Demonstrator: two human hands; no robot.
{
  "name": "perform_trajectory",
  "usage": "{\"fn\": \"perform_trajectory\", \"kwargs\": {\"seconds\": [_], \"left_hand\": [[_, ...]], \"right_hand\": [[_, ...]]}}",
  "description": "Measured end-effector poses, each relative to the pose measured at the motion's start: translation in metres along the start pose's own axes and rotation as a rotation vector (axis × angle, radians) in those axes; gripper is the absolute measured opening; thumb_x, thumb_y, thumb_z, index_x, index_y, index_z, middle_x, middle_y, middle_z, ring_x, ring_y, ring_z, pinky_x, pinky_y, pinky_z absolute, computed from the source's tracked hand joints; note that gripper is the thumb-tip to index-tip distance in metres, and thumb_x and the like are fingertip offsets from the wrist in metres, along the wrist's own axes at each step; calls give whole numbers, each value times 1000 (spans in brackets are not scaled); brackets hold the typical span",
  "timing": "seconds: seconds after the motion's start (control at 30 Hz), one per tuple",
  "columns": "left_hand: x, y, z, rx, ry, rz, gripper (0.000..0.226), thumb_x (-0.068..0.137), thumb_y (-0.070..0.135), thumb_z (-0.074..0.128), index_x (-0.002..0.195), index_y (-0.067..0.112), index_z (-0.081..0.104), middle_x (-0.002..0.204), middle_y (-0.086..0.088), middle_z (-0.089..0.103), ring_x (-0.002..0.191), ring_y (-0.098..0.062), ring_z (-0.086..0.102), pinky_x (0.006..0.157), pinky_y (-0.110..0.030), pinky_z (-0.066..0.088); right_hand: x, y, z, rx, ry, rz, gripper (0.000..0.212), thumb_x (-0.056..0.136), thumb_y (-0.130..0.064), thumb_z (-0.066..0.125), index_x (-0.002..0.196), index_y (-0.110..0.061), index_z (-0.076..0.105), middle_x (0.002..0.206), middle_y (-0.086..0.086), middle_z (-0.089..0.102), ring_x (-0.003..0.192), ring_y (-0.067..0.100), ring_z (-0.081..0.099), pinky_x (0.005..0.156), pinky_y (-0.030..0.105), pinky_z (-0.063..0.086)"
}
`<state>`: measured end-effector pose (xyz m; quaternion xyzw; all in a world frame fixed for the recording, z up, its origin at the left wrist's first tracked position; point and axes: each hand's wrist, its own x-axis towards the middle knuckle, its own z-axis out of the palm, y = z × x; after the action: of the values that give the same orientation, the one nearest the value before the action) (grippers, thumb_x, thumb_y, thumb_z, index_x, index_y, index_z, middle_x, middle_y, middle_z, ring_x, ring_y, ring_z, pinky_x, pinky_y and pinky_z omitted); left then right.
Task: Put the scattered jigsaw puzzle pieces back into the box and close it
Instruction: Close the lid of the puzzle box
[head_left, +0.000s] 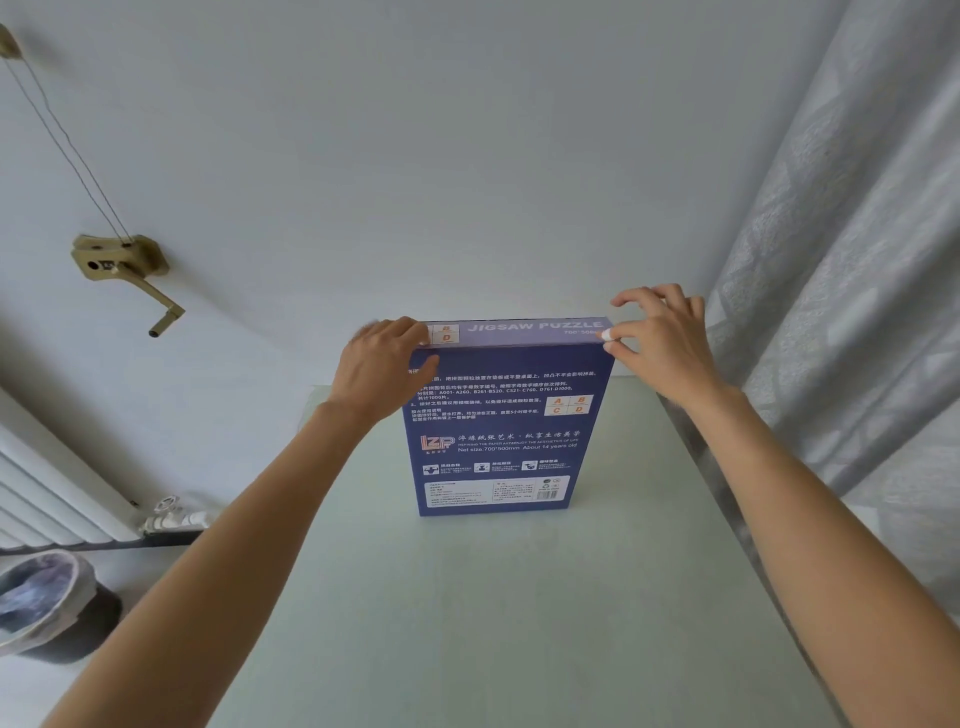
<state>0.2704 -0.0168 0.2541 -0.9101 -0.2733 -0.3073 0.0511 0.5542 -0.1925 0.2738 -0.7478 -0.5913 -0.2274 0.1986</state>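
Our box (504, 421) stands tall near the tabletop's (467, 623) far edge. Our left hand (382, 364) holds its top corner; our right hand (660, 338), fingers spread, touches the other.

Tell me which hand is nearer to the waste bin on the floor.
Left. The left hand grips the upper left corner of the puzzle box, on the same side as the waste bin. The right hand is at the box's upper right corner, farther away.

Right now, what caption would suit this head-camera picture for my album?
Both hands, left hand and right hand, steady a closed blue jigsaw puzzle box upright on a pale table.
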Motion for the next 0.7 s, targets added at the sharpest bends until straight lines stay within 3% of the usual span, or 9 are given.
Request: {"fn": "perform_trajectory", "kwargs": {"seconds": [0.1,0.23,0.37,0.43,0.57,0.63,0.7], "left_hand": [[5,10,-1,188,-17,-22,27,82,38,62,91,12,62,90,-2,66,89,-27,62,100,-48,33],[16,32,8,81,-96,50,32,85,40,60,108,19,62,112,1,64,108,-23,56,107,-41,28],[18,38,17,49,-80,0,26,86,36,59,109,24,63,111,5,64,102,-21,60,108,-40,24],[13,37,20,64,-42,-6,21,85,32,61,104,24,65,104,5,66,96,-21,62,108,-44,23],[7,39,16,26,-46,5,21,88,33,60,106,24,65,107,5,66,102,-22,60,109,-49,21],[6,34,12,-93,-77,-50,25,90,39,55,111,30,65,117,9,61,115,-17,51,111,-53,14],[1,26,8,-290,-73,-207,26,90,41,55,114,34,63,131,11,52,126,-17,38,110,-57,15]], "right_hand": [[-8,0,2,2,-55,-8,11,75,-23,75,86,-21,75,119,-2,61,112,27,46,84,41,31],[-1,3,-1,145,-114,94,15,79,-29,71,91,-19,74,127,-3,57,124,21,41,96,41,28],[7,-6,2,244,-295,119,41,86,-36,63,123,-20,59,142,-4,45,136,18,30,108,40,22],[6,-12,5,231,-353,82,43,88,-38,59,128,-24,54,145,-4,40,139,19,26,110,42,23],[-1,-16,10,182,-341,161,38,89,-38,57,124,-25,58,146,-1,38,134,23,31,104,43,32],[-2,-19,10,361,-303,266,32,91,-38,56,117,-21,64,139,3,46,125,23,42,97,39,38],[-3,-25,7,616,-255,387,24,94,-33,51,102,-16,67,119,5,60,109,23,54,85,32,41]]}}
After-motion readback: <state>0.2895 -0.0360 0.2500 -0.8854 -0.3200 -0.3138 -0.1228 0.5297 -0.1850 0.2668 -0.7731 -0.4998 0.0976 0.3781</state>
